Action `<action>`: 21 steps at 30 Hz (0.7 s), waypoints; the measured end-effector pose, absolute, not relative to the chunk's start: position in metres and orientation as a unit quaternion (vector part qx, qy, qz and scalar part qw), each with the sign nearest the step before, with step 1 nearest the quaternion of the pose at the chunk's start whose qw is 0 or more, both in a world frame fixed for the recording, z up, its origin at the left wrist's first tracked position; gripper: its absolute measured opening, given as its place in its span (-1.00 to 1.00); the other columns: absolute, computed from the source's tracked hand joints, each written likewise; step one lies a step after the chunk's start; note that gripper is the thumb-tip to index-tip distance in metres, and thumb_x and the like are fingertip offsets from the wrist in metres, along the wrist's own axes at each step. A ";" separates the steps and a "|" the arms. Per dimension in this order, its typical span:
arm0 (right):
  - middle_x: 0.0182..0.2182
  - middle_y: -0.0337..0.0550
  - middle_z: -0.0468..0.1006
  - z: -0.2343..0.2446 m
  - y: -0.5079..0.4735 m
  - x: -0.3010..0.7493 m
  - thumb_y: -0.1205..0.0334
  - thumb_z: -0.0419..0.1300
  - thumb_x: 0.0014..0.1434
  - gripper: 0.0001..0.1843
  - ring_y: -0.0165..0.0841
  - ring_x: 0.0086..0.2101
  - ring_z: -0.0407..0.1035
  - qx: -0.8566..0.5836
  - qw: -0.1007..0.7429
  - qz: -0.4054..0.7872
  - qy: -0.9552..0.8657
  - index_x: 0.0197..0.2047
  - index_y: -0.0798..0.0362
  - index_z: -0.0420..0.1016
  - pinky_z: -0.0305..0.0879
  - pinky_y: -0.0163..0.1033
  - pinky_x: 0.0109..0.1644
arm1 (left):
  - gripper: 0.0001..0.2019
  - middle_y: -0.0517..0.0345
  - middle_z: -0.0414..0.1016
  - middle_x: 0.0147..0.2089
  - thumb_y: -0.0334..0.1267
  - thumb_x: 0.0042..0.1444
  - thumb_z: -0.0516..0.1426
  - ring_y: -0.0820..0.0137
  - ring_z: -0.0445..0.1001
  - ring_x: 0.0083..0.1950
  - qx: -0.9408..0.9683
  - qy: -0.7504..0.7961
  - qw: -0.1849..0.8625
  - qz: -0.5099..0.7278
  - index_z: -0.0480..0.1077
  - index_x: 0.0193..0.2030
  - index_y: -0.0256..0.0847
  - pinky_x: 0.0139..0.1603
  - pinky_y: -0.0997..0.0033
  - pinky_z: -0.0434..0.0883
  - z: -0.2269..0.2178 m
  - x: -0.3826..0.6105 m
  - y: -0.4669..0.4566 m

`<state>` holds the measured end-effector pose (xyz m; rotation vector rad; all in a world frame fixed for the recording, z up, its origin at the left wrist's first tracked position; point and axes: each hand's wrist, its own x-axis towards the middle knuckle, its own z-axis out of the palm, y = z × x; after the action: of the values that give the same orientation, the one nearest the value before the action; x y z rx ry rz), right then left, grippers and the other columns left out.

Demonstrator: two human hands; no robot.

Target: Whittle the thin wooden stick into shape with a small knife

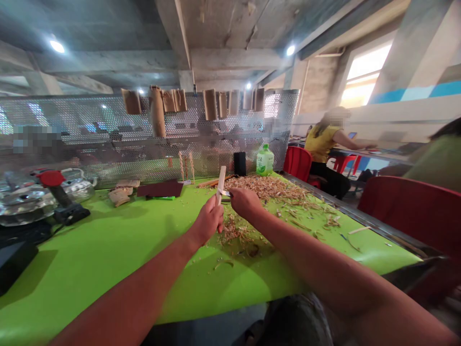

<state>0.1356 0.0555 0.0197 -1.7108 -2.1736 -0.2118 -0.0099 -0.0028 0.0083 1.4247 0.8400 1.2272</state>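
Here's the left hand (208,221) clamped round a pale wooden strip (221,181), its long axis nearly upright, rising just ahead of that hand. The right hand (245,202) is right beside it, pinching a small metal blade (225,193) against the strip, with the right forearm (309,245) angled in from the lower right. Wood shavings (268,188) heap up beyond the hands on the green worktop (108,259), a dark maroon pad (160,189) lies out to the left, and a green-capped bottle (265,161) stands straight ahead.
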 end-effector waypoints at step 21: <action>-0.24 0.07 0.62 0.022 0.115 0.213 0.13 0.04 0.24 -0.64 -0.17 -0.19 0.49 -0.727 0.383 0.035 -0.569 -0.10 0.10 0.60 0.27 -0.25 -0.21 | -0.59 0.40 0.04 -0.50 -0.20 0.14 0.11 0.59 0.02 -0.61 0.612 0.265 0.614 0.422 0.24 0.13 -0.21 -0.65 0.54 0.38 0.002 0.007 -0.030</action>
<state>0.2132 0.1155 0.0220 -1.8541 -1.4506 0.0882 0.0073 -0.0296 0.0020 1.4101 0.6097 0.9726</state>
